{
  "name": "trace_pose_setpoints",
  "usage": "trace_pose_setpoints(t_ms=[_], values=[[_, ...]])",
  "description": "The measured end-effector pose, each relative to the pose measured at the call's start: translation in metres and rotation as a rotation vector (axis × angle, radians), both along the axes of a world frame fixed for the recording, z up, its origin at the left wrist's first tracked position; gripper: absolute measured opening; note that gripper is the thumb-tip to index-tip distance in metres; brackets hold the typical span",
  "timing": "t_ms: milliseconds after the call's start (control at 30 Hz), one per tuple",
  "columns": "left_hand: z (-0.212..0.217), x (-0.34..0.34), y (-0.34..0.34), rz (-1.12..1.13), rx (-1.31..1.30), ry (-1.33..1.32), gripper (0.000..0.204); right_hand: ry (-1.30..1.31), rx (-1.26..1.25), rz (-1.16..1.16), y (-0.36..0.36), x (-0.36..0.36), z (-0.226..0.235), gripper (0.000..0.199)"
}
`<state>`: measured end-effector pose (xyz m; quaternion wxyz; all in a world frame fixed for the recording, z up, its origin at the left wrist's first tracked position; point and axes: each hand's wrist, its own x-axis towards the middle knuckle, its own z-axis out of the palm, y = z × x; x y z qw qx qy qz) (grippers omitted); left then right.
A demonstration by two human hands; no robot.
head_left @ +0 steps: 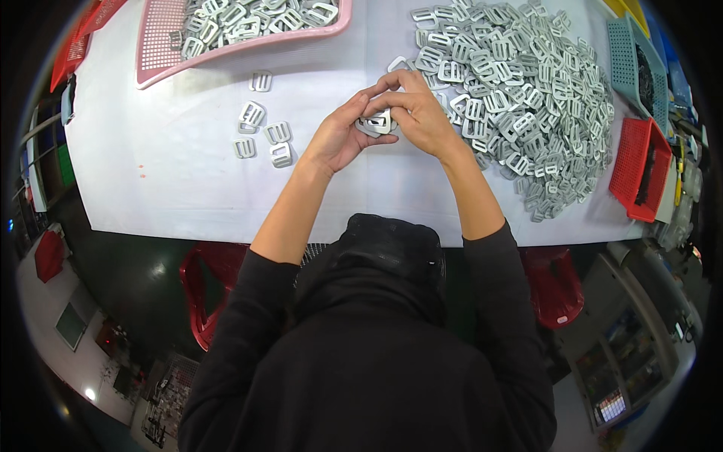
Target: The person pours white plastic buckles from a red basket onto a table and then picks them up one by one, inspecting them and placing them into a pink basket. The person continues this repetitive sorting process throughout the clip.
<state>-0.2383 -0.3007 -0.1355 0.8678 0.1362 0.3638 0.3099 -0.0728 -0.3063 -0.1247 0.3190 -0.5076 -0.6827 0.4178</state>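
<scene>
Several silvery metal slide buckles [374, 123] sit together between my two hands, over the white table. My left hand [343, 135] is curled round them from the left, its palm partly under them. From the right, my right hand [422, 113] closes on the same buckles with bent fingers. How many buckles are held is hidden by the fingers. A big heap of loose slide buckles [520, 98] spreads just right of my right hand. Left of my left hand, a few separate buckles [277, 133] lie scattered on the tabletop.
A pink plastic basket [248, 51] with more buckles stands at the far left. Along the right edge are a red basket [629, 169] and a teal basket [625, 60]. Red chairs [553, 290] stand at the near side of the white table [173, 196].
</scene>
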Motion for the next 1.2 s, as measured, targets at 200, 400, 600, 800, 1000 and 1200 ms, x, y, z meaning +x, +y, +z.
trace_pose_setpoints(t_ms=[200,400,600,800,1000,1200], values=[[0.066,-0.021,0.059,0.110,0.253,0.138,0.036,0.291,0.203,-0.199,0.057,-0.035,0.036,0.033],[0.071,-0.060,0.156,0.085,0.692,0.845,0.035,0.301,0.296,-0.354,0.094,-0.022,0.073,0.033],[0.055,-0.088,0.205,-0.096,0.984,1.580,0.033,-0.357,0.094,-0.351,0.065,0.063,0.002,0.033],[0.055,-0.099,0.192,0.149,0.874,1.115,0.034,-0.933,0.171,-0.126,0.034,0.054,-0.026,0.035],[0.089,-0.034,0.067,-0.088,0.689,0.535,0.032,-0.690,0.039,-0.247,0.012,0.052,-0.021,0.015],[0.016,0.008,0.014,-0.103,0.262,0.430,0.040,0.110,-0.572,-0.482,-0.008,0.048,-0.010,0.020]])
